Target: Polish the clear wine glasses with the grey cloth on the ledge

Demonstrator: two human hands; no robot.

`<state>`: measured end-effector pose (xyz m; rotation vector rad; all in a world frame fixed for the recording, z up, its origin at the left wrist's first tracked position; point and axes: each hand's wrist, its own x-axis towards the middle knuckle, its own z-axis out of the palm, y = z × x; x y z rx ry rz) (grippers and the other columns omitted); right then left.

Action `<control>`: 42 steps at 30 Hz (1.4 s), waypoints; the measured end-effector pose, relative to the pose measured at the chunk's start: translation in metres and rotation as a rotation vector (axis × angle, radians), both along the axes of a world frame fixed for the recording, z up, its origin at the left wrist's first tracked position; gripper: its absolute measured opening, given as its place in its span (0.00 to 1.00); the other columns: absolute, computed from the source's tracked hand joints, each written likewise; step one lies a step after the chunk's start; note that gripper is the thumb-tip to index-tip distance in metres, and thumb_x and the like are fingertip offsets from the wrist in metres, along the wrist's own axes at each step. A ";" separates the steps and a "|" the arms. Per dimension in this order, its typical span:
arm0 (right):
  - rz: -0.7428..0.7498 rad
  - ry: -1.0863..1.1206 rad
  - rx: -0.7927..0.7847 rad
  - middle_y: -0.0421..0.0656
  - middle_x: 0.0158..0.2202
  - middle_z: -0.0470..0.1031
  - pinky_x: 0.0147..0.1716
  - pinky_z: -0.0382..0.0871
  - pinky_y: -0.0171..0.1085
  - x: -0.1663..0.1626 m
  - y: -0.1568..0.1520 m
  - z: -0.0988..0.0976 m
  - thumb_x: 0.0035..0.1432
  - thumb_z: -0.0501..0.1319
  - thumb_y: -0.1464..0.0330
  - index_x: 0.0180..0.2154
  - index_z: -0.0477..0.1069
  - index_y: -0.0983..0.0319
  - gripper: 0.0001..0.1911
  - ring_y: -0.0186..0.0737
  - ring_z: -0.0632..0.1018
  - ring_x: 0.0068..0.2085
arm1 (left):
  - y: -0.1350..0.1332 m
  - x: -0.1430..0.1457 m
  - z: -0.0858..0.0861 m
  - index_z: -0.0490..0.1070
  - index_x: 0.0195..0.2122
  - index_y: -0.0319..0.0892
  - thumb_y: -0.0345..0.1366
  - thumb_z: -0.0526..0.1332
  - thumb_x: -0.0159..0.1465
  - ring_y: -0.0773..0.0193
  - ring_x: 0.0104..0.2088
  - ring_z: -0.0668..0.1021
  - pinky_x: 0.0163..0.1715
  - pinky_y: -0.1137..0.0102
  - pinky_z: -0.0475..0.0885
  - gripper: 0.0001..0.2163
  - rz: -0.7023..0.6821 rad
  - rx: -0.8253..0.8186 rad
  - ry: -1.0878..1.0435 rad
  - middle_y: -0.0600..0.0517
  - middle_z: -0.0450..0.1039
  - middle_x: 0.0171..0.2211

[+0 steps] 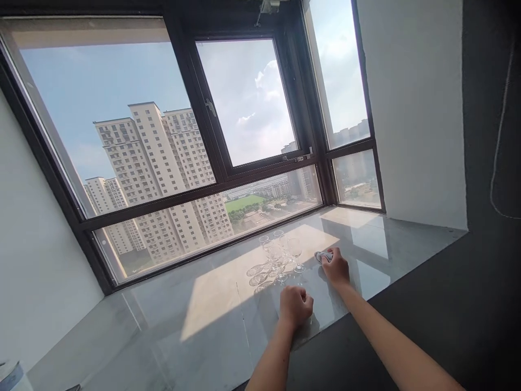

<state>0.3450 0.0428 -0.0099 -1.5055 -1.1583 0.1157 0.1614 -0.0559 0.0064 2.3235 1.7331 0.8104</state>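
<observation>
Several clear stemmed wine glasses point(296, 248) stand close together on the sill, casting shadows to their left. My right hand point(337, 267) is to the right of them, closed on a small bunched light cloth point(323, 256) that touches or hovers just over the surface; I cannot tell which. Nearer to me, my left hand point(296, 305) is curled into a fist at the front of the sill, below the glasses. Whatever its fingers may hold is hidden.
The wide glossy sill point(211, 326) reflects light and ends in a front edge over a dark wall. Windows with dark frames point(195, 196) close off the back. A pale wall point(423, 125) rises at the right. A white and blue container point(14, 376) is cut off at bottom left.
</observation>
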 end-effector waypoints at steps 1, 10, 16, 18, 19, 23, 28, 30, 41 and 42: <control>0.004 0.001 0.001 0.48 0.35 0.75 0.33 0.60 0.38 0.000 0.000 0.000 0.56 0.56 0.63 0.43 0.66 0.61 0.14 0.45 0.73 0.32 | 0.002 0.000 0.000 0.62 0.13 0.41 0.35 0.59 0.53 0.68 0.20 0.60 0.26 0.67 0.48 0.12 0.009 -0.016 -0.019 0.50 0.66 0.16; 0.016 0.069 -0.013 0.47 0.32 0.75 0.32 0.61 0.38 0.001 -0.005 0.003 0.53 0.56 0.63 0.42 0.66 0.61 0.14 0.46 0.74 0.32 | 0.020 -0.010 -0.004 0.45 0.14 0.43 0.36 0.56 0.53 0.70 0.21 0.49 0.25 0.69 0.45 0.18 -0.003 -0.130 -0.403 0.58 0.41 0.17; 0.030 0.097 -0.009 0.47 0.32 0.74 0.31 0.61 0.38 0.002 -0.004 0.002 0.52 0.56 0.62 0.42 0.66 0.60 0.15 0.46 0.73 0.32 | 0.028 -0.013 -0.005 0.44 0.15 0.44 0.35 0.54 0.53 0.70 0.21 0.52 0.24 0.70 0.47 0.17 0.057 -0.130 -0.470 0.58 0.41 0.17; 0.028 0.107 -0.011 0.47 0.32 0.74 0.32 0.61 0.38 0.001 -0.005 0.003 0.52 0.56 0.62 0.42 0.65 0.60 0.15 0.46 0.73 0.32 | 0.027 -0.014 -0.004 0.48 0.15 0.44 0.34 0.54 0.54 0.69 0.21 0.56 0.24 0.71 0.51 0.15 0.091 -0.120 -0.470 0.57 0.46 0.17; 0.026 0.110 -0.014 0.46 0.32 0.74 0.32 0.61 0.38 0.001 -0.005 0.003 0.53 0.56 0.62 0.42 0.65 0.60 0.14 0.46 0.73 0.32 | 0.025 -0.015 -0.003 0.52 0.16 0.44 0.34 0.55 0.55 0.68 0.22 0.60 0.25 0.71 0.55 0.13 0.119 -0.101 -0.470 0.56 0.51 0.18; 0.021 0.108 -0.018 0.46 0.32 0.73 0.33 0.61 0.39 0.001 -0.004 0.004 0.53 0.56 0.62 0.41 0.64 0.60 0.14 0.46 0.73 0.32 | 0.020 -0.016 0.001 0.71 0.32 0.43 0.31 0.56 0.56 0.58 0.43 0.74 0.44 0.68 0.67 0.05 0.301 0.059 -0.419 0.46 0.70 0.41; 0.016 0.105 -0.011 0.47 0.32 0.74 0.34 0.61 0.39 0.001 -0.001 0.004 0.53 0.56 0.62 0.41 0.63 0.60 0.14 0.47 0.73 0.33 | 0.021 -0.016 0.002 0.75 0.46 0.45 0.33 0.58 0.58 0.52 0.63 0.64 0.60 0.61 0.59 0.15 0.370 -0.050 -0.282 0.43 0.62 0.61; 0.015 0.107 -0.002 0.47 0.32 0.74 0.34 0.61 0.39 0.001 -0.001 0.003 0.53 0.56 0.62 0.41 0.63 0.60 0.14 0.47 0.73 0.33 | 0.023 -0.015 0.002 0.73 0.53 0.47 0.34 0.59 0.58 0.50 0.66 0.60 0.63 0.58 0.54 0.20 0.345 -0.107 -0.216 0.43 0.57 0.65; 0.030 0.080 0.023 0.49 0.33 0.75 0.32 0.62 0.38 0.003 0.002 -0.002 0.54 0.57 0.61 0.42 0.64 0.60 0.14 0.47 0.75 0.33 | 0.024 -0.003 -0.001 0.62 0.64 0.47 0.51 0.51 0.64 0.51 0.69 0.53 0.67 0.50 0.42 0.29 0.349 -0.208 0.112 0.45 0.51 0.70; 0.030 0.075 0.029 0.48 0.33 0.75 0.32 0.61 0.38 0.003 0.003 -0.002 0.54 0.57 0.61 0.42 0.64 0.60 0.14 0.47 0.75 0.33 | 0.024 -0.003 -0.001 0.62 0.64 0.47 0.52 0.50 0.64 0.50 0.69 0.53 0.67 0.50 0.43 0.29 0.349 -0.207 0.114 0.45 0.52 0.70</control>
